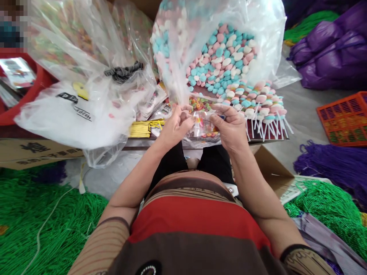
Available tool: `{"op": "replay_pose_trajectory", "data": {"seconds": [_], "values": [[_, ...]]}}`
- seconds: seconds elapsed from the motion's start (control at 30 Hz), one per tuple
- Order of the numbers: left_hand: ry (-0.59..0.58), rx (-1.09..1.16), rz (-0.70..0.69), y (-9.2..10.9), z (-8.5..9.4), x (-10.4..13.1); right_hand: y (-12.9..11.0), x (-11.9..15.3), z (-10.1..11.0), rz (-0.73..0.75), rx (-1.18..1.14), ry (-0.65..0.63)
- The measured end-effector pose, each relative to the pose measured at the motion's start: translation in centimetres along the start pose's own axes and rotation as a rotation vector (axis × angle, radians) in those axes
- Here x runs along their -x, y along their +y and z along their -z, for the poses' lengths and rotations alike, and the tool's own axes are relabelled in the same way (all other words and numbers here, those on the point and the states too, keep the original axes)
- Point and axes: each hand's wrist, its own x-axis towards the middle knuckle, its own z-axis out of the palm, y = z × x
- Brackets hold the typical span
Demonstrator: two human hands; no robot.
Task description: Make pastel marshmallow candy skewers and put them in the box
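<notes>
**Two Hands Hold a Small Clear Packet at the Table Edge**

The small clear packet (202,121) is in front of the person's body, between the left hand (178,126) and the right hand (231,125). The left hand has its thumb and curled fingers closed at one side of the packet. The right hand pinches the other side between thumb and bent fingers, with almost no opening there. Inside or just behind the clear plastic (I cannot tell which) there are colourful candy rings (200,104).

Behind the hands stands a big transparent bag (269,34), which contains pink, white and blue candies (219,51). To the right of the hands, candy skewers (262,100) lie in a pile, and their white sticks point toward the person. On the other side, near the left hand, yellow strips (139,129) lie together, with printed packets (151,102) behind them. Farther left is a white plastic bag (97,128) with black letters, and beside it a red tub (43,78). An orange crate (342,118) is on the floor at the right.
</notes>
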Motion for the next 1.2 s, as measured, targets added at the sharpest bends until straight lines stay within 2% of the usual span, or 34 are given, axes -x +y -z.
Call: {"op": "replay_pose_trajectory", "data": {"seconds": [0.07, 0.13, 0.33, 0.43, 0.6, 0.7, 0.8, 0.87, 0.93, 1.03, 1.1, 1.2], "values": [[-0.094, 0.074, 0.036, 0.1, -0.2, -0.3, -0.2, 0.0, -0.4, 0.052, 0.055, 0.015], [-0.107, 0.076, 0.042, -0.2, -0.4, -0.7, -0.1, 0.0, -0.7, 0.058, 0.069, 0.014], [0.122, -0.111, 0.075, -2.2, -1.0, -2.2, 2.1, -0.7, -2.0, -0.053, -0.082, -0.06], [0.179, -0.219, 0.047, -2.8, -1.5, -3.0, 3.0, -1.3, -2.7, -0.078, -0.062, -0.021], [0.254, -0.202, -0.065, -3.0, -0.6, -4.5, 3.9, -2.6, -2.6, 0.017, 0.245, 0.053], [0.325, -0.088, -0.019, -3.1, 0.9, -5.2, 4.9, -3.4, -1.8, 0.135, 0.465, 0.053], [0.335, 0.001, 0.023, -2.9, 1.8, -4.9, 4.8, -3.5, -0.9, 0.213, 0.572, 0.049], [0.305, 0.051, 0.033, -2.5, 1.8, -4.3, 3.6, -3.1, -0.4, 0.225, 0.517, 0.077], [0.262, 0.101, 0.039, -2.0, 1.2, -3.5, 1.9, -2.4, -0.3, 0.175, 0.352, 0.068], [0.222, 0.148, 0.046, -1.3, 0.0, -2.4, -0.2, -1.6, -0.7, 0.033, 0.047, -0.058], [0.198, 0.143, 0.059, -1.0, -0.7, -1.8, -0.7, -1.4, -1.0, -0.012, -0.05, -0.11], [0.147, 0.118, 0.077, -0.8, -1.2, -1.2, -0.4, -1.3, -1.4, -0.038, -0.092, -0.087]]}}
